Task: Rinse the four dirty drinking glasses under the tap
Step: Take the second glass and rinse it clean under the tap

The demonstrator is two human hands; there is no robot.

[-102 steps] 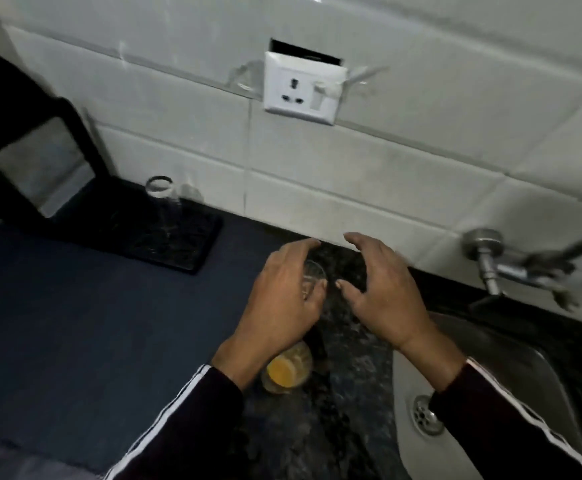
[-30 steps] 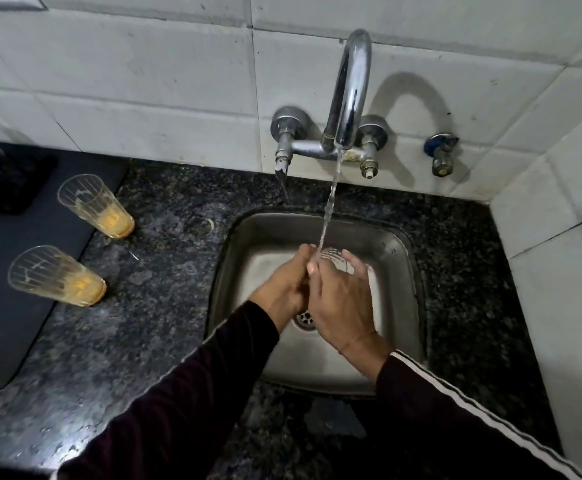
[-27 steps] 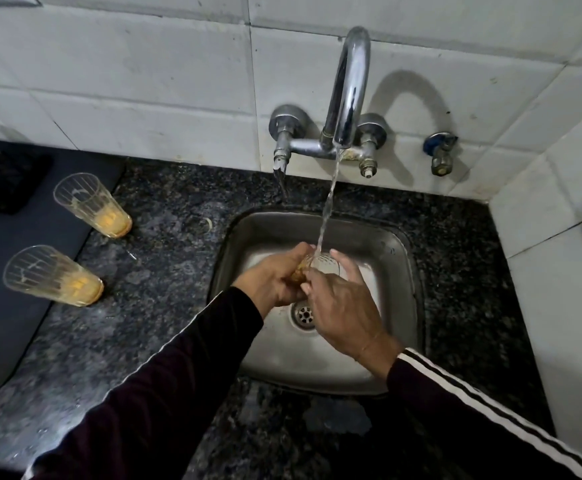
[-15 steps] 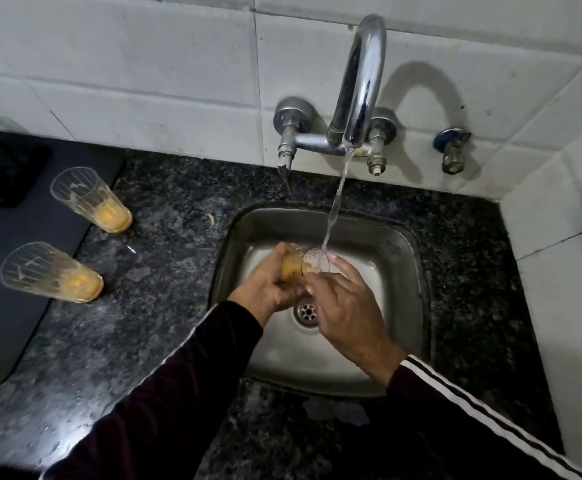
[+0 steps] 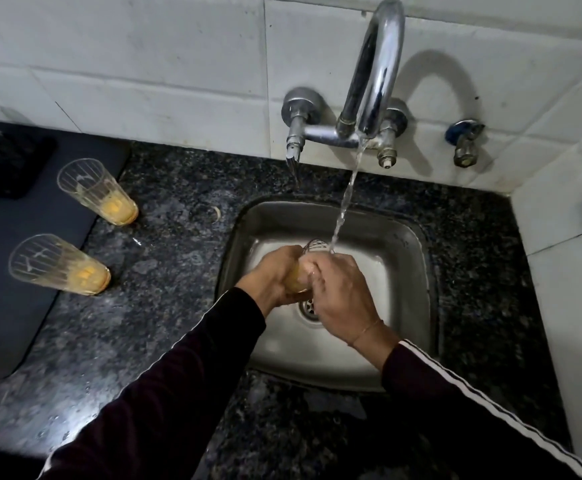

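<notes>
Over the steel sink [image 5: 409, 271], my left hand [image 5: 270, 277] and my right hand [image 5: 340, 296] both wrap a drinking glass [image 5: 312, 247] with orange residue. Only its rim and a strip of its side show between my fingers. Water runs from the chrome tap [image 5: 374, 71] onto the rim. Two more dirty glasses stand on the dark granite counter at the left: a far glass [image 5: 97, 192] and a near glass [image 5: 59, 265], each with orange dregs at the bottom. A fourth glass is not in view.
A dark blue mat [image 5: 12, 271] covers the counter at the left, with a black object [image 5: 2, 161] at its back edge. A small blue-handled valve [image 5: 464, 142] sticks out of the white tiled wall right of the tap. The sink drain [image 5: 308, 308] lies under my hands.
My hands took a glass from the counter to the sink. In the last second they raised and tilted it under the running stream; my right hand closed further round it.
</notes>
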